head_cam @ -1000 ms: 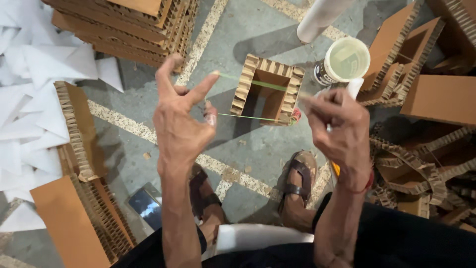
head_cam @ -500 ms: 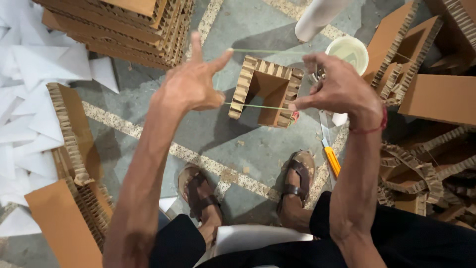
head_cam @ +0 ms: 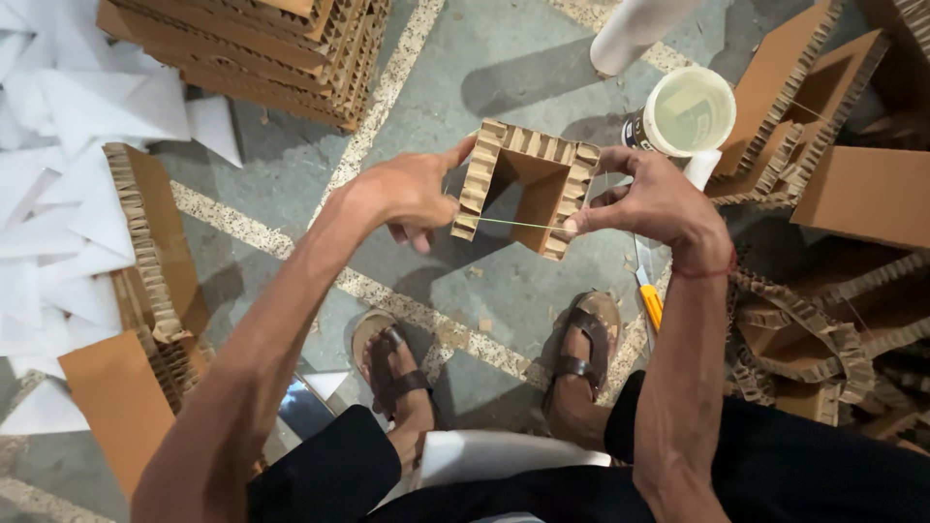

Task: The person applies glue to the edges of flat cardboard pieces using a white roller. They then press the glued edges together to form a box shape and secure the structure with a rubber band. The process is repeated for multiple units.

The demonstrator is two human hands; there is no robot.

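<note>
- The left hand (head_cam: 412, 194) is partly closed, forefinger extended along the upper left corner of the open, U-shaped frame of brown honeycomb cardboard (head_cam: 528, 189); thumb and curled fingers pinch one end of a thin pale-green rubber band (head_cam: 523, 224).
- The right hand (head_cam: 654, 199) is closed in a pinch on the other end of that band, against the frame's right wall; its upper fingers curl over that wall's top corner.
- The band runs taut and straight across the frame's open lower end, wall to wall.
- The frame is held between both hands above the grey concrete floor (head_cam: 504, 68), in front of the person's sandalled feet.
- Judgement on handling: the frame appears light and stiff, but its ragged cut edges look crushable; it is best held by the flat outer faces of the two side walls.
- Appearance: three thick strips joined at right angles, corrugated cells exposed along every edge, plain brown faces inside.
- Nearby: a round open tin of pale glue (head_cam: 683, 114) and a yellow-handled utility knife (head_cam: 647, 292) lie on the floor by the right hand.
</note>
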